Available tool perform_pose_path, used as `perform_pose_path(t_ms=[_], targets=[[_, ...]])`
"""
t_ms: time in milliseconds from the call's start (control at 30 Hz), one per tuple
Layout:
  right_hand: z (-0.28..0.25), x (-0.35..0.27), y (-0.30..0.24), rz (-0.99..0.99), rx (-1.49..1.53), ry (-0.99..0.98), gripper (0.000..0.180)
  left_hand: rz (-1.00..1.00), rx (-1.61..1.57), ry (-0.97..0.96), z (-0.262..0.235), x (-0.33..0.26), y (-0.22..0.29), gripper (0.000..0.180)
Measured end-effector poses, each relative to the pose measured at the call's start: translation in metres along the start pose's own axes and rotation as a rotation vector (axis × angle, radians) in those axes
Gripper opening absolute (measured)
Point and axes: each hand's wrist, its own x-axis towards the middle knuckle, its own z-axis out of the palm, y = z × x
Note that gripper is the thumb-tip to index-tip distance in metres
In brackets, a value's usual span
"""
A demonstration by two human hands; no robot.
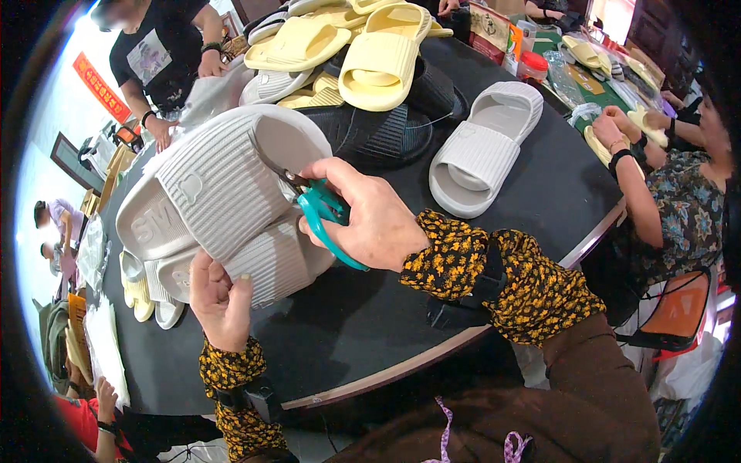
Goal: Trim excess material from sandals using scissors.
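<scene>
My right hand is closed round a pair of scissors with teal handles. Their dark blades lie against the strap edge at the foot opening of a light grey ribbed slipper, and I cannot tell whether they are apart. A matching grey slipper lies directly below it, partly covered. With curled fingers, my left hand grips the near edge of these slippers; some of its fingertips are hidden. Another grey slipper rests upright on the black table, to the right of the scissors.
Beyond my hands are piled yellow slippers and black slippers. Small yellow and grey slippers lie at the left edge. A person stands across the table; another person handles yellow slippers at the right. The table's pale edge curves before me.
</scene>
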Motion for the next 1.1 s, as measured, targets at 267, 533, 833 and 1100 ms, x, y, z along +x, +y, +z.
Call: perform_pose_path(t_ms=[267, 533, 833, 1100], targets=[[0.000, 0.001, 0.003, -0.055, -0.005, 0.019, 0.039, 0.013, 0.014, 0.003, 0.001, -0.002, -0.002, 0.050], [-0.004, 0.003, 0.003, -0.083, 0.064, 0.088, 0.039, -0.031, 0.007, 0.053, 0.000, -0.001, -0.005, 0.050], [-0.011, 0.014, 0.021, -0.058, 0.130, 0.206, 0.051, -0.080, -0.265, 0.116, -0.001, 0.001, -0.009, 0.052], [-0.013, 0.014, 0.023, 0.054, 0.244, 0.192, 0.050, -0.244, -0.378, -0.052, -0.001, 0.002, -0.005, 0.052]])
